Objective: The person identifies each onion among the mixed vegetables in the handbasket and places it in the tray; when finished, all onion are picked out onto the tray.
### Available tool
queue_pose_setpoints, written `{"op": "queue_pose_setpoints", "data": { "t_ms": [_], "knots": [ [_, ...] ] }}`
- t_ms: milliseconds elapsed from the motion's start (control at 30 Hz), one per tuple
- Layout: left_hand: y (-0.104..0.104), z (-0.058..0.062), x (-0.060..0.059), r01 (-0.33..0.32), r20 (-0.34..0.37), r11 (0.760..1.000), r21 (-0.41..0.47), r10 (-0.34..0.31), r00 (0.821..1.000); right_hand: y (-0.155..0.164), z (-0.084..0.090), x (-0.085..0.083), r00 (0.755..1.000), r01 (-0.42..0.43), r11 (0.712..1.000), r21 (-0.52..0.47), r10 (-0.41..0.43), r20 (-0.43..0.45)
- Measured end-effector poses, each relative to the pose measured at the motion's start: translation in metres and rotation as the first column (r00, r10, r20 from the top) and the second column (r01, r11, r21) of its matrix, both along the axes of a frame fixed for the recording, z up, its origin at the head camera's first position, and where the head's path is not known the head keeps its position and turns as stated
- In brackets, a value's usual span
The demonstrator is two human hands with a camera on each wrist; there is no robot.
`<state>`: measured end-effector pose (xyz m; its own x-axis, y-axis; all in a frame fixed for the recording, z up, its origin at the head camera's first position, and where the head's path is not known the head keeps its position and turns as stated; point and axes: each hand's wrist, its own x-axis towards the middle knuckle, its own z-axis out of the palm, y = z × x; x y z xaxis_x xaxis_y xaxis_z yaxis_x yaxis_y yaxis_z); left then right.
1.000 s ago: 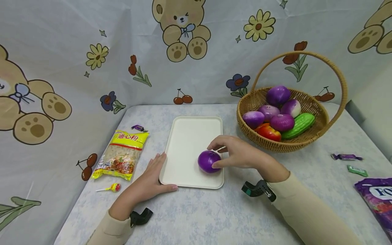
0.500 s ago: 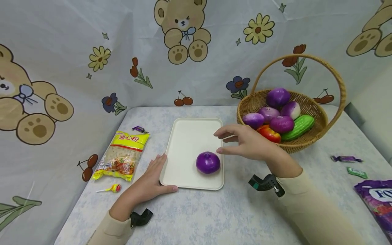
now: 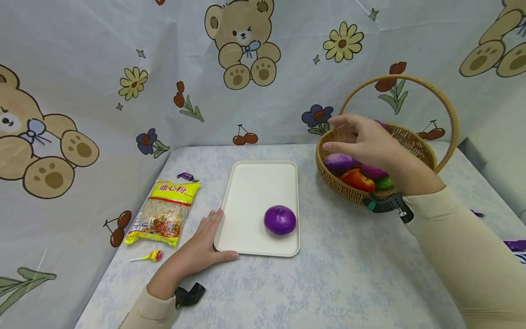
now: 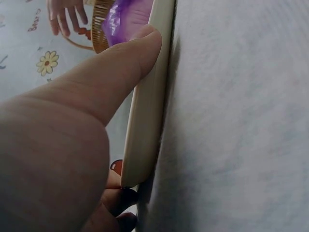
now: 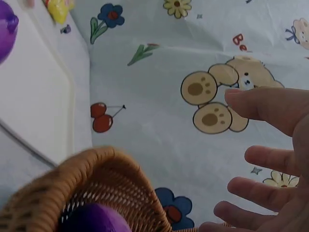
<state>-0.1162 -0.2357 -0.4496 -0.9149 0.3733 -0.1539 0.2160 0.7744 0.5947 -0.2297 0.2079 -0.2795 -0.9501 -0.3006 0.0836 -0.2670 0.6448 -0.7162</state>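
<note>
A round purple onion [image 3: 280,220] sits by itself near the right front of a cream tray [image 3: 259,183]. My left hand [image 3: 201,242] rests at the tray's front left corner; in the left wrist view its thumb [image 4: 130,55] lies along the rim. Over the wicker basket [image 3: 349,194] hovers my right hand [image 3: 370,141], its fingers spread and nothing held. Inside the basket are a purple eggplant-like vegetable [image 3: 339,162], a red and yellow fruit or pepper [image 3: 357,180] and part of a green vegetable [image 3: 384,184]. The hand hides the other contents.
Left of the tray lie a yellow pasta bag [image 3: 166,212], a lollipop [image 3: 152,256] and a purple-wrapped candy [image 3: 186,176]. A purple bag [image 3: 515,246] shows partly behind the right sleeve. The basket's tall handle [image 3: 445,103] arches above it.
My right hand has let go of the onion on the tray, then lifted and moved right and away to above the basket. The left hand stays at the tray corner.
</note>
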Motion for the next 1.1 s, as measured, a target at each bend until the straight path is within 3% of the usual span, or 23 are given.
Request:
{"op": "queue_pose_setpoints", "data": {
  "t_ms": [300,567,767,1100],
  "knots": [
    [-0.001,-0.001,0.0,0.004,0.015,1.0,-0.014,-0.004,1.0,0.025,-0.005,-0.022,0.998,-0.013,0.999,0.05,0.01,0.059],
    [-0.001,-0.001,0.001,0.002,0.005,1.0,0.0,-0.002,1.0,0.026,-0.013,-0.033,0.993,-0.076,0.979,0.187,0.058,0.102],
    [0.0,-0.001,0.002,0.001,-0.001,1.0,-0.001,-0.001,1.0,0.025,-0.018,-0.039,0.988,-0.109,0.969,0.22,0.082,0.132],
    [0.0,0.0,0.001,-0.004,0.021,1.0,-0.024,0.005,1.0,0.022,-0.027,-0.045,0.973,-0.205,0.921,0.331,0.155,0.172]
  ]
}}
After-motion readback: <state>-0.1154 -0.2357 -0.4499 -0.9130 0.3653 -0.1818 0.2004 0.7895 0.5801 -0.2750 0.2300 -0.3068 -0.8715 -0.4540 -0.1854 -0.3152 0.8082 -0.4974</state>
